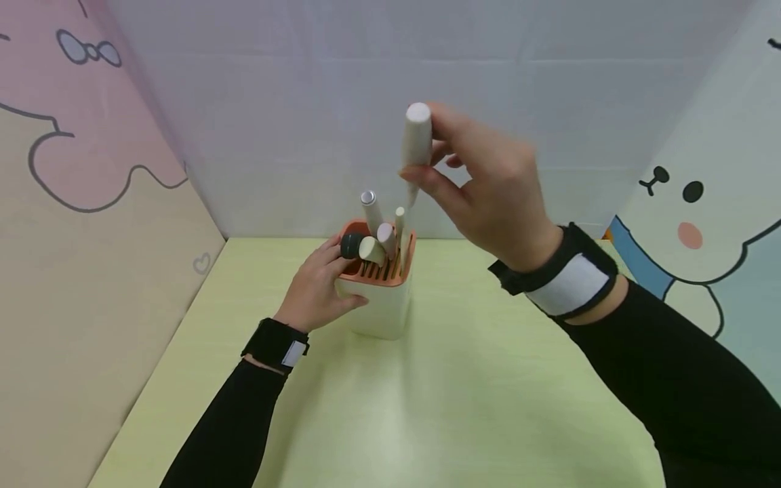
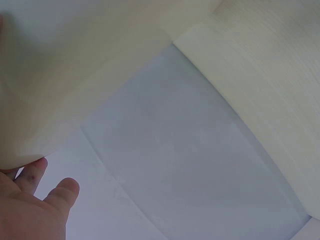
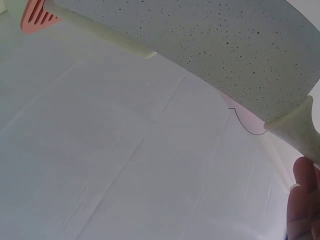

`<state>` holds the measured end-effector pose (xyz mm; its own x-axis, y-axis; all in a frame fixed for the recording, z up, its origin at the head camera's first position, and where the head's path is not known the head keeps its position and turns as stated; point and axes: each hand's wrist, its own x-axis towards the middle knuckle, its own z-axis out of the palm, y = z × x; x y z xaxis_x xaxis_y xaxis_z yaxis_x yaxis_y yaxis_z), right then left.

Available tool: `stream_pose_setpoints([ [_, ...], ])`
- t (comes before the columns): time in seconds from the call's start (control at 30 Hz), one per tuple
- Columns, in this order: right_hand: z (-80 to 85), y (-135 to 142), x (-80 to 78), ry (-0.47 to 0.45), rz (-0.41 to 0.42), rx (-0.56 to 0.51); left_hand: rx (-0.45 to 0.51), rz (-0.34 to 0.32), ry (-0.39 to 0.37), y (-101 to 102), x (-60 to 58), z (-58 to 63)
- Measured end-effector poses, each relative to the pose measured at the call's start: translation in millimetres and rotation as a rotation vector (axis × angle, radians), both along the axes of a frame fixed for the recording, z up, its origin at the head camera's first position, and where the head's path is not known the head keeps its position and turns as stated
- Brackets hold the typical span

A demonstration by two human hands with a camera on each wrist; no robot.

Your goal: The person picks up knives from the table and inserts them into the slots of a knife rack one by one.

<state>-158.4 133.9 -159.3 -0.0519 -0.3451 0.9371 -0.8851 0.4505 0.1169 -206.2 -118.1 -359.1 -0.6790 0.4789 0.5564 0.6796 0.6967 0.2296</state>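
My right hand [image 1: 494,179] is raised above the table and pinches the white handle of a knife [image 1: 417,135]. In the right wrist view the knife's broad speckled blade [image 3: 215,50] spans the top, its far end near the orange slotted lid [image 3: 37,17]. A white knife block [image 1: 375,308] stands upright with several handles sticking up from its orange top. My left hand [image 1: 314,288] grips the block's left side, thumb across the front and fingers toward the back. Only part of the left hand [image 2: 37,205] shows against the block [image 2: 65,75] in the left wrist view.
The block holds a black handle [image 1: 350,245], a cream handle [image 1: 372,251] and a silver-ended handle [image 1: 369,203], among others. It stands on a pale yellow-green table [image 1: 476,379], near the back edge. A white wall [image 1: 293,135] rises behind, with cartoon-printed panels at both sides.
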Motion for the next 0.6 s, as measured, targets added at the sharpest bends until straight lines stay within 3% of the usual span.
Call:
stream_pose_setpoints([
  [0.6,-21.6,-1.2,-18.2,-0.096,-0.042,0.04,0.001,0.01,0.007,1.6,-0.4,-0.8],
])
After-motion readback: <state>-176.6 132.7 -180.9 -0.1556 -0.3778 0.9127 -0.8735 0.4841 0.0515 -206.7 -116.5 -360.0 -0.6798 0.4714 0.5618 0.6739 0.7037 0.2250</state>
